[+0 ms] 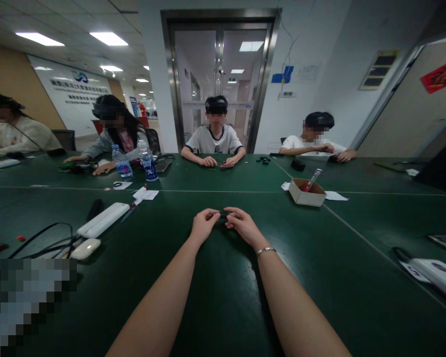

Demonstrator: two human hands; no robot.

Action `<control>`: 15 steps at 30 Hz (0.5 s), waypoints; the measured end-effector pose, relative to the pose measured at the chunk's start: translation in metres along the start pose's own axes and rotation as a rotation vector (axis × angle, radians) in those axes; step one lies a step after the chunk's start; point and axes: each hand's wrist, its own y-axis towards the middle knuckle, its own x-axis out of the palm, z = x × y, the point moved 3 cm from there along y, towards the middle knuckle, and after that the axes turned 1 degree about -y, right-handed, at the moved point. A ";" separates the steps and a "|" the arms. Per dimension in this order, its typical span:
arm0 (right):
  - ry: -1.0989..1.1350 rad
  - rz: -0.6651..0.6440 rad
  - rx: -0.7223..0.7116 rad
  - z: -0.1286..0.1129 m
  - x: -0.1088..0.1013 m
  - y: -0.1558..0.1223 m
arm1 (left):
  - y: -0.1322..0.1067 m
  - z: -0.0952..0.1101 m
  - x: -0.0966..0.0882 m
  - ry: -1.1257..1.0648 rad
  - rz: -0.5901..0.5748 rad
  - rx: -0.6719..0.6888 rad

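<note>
My left hand point(204, 224) and my right hand point(243, 225) meet over the green table point(223, 297), both with fingers curled. Between their fingertips they pinch a small black object point(223, 214), too small to name. A thin bracelet circles my right wrist. Both forearms stretch forward from the bottom of the view.
A small cardboard box point(306, 192) with a red-tipped pen stands to the right. A white power strip point(103, 219), cables and a white mouse point(85, 248) lie left. Two water bottles point(147, 161) stand further back. Several other people sit around the table, hands on small items.
</note>
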 end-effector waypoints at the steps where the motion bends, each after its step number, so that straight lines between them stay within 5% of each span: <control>1: -0.001 0.001 0.000 0.000 0.000 0.000 | -0.001 0.001 0.000 -0.002 -0.002 -0.009; 15: -0.005 0.006 0.024 0.000 0.000 0.001 | -0.005 0.016 -0.002 0.028 -0.034 0.011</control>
